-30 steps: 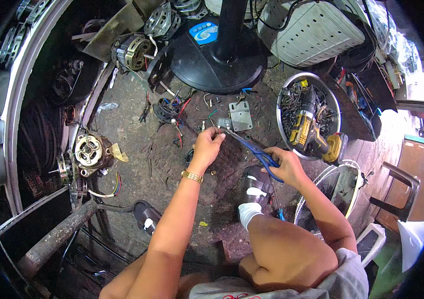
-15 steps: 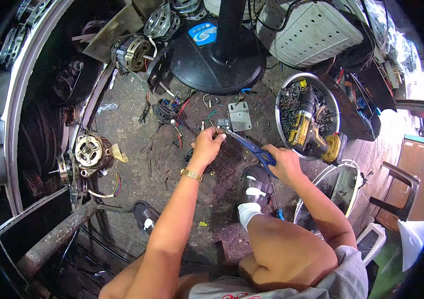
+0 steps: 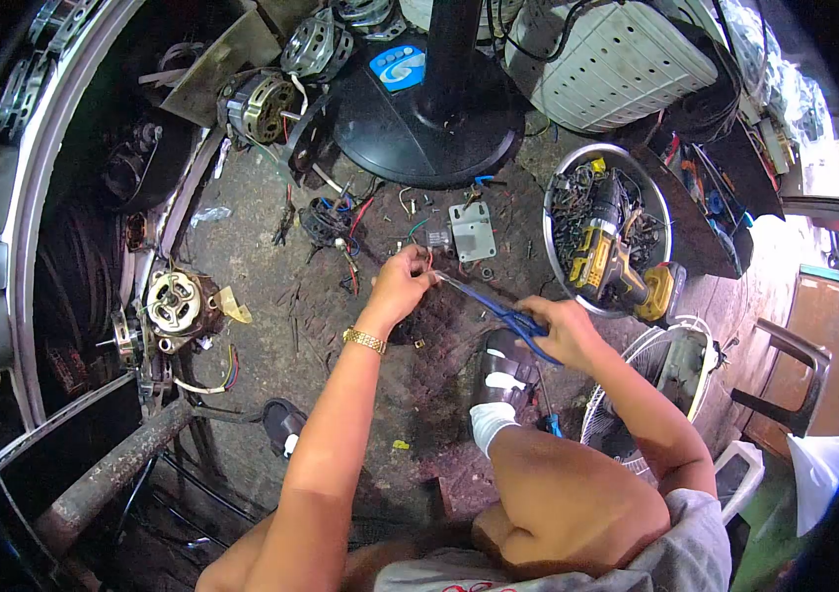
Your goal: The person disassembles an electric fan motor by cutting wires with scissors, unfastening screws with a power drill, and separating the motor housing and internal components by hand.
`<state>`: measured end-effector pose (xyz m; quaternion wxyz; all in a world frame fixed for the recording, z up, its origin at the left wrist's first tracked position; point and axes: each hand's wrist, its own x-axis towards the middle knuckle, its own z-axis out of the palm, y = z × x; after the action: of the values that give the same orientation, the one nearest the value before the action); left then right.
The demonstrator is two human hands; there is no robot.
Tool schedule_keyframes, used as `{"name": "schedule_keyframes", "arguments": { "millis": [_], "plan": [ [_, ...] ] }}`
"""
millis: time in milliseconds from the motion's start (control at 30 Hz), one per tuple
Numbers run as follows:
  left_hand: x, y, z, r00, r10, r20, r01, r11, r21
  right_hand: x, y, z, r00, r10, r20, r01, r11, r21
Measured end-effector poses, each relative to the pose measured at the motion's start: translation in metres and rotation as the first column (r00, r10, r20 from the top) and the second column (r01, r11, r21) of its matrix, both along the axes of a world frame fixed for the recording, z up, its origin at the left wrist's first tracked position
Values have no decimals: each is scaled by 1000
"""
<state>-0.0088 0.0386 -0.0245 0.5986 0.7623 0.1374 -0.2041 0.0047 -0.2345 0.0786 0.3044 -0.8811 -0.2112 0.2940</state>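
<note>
My right hand [image 3: 566,331] is closed around the blue handles of long-nose pliers [image 3: 498,310]. Their slim metal jaws point up and left and meet the fingertips of my left hand [image 3: 400,288]. That hand pinches a thin wire [image 3: 429,259], partly hidden by the fingers. Just beyond the fingertips lies a small grey block [image 3: 438,238], apparently joined to the wire. Beside it rests a flat metal plate [image 3: 473,233] with holes. To the left is a small motor part [image 3: 324,221] with several coloured wires.
A metal basin [image 3: 550,237] of small hardware holds a yellow cordless drill [image 3: 597,255]. A black round stand base [image 3: 419,148] is ahead. Motors [image 3: 178,302] line the left side. A fan guard [image 3: 627,395] and a screwdriver [image 3: 551,424] lie near my right foot.
My left hand has shifted slightly left and down, away from the grey block. The pliers' jaws have moved down with it, and the metal plate shows more fully.
</note>
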Motion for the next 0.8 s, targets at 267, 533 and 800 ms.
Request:
{"name": "schedule_keyframes", "arguments": {
  "millis": [267,533,800],
  "plan": [
    [-3,0,11,995,-74,61,71,996,57,25,10,9,994,57,96,-43,989,-141],
    [-1,-2,32,994,-110,-23,113,978,178,32,10,10,998,47,50,-38,985,-168],
    [0,0,26,989,-150,9,143,959,244,32,11,12,998,31,57,-24,993,-112]
  ]
}}
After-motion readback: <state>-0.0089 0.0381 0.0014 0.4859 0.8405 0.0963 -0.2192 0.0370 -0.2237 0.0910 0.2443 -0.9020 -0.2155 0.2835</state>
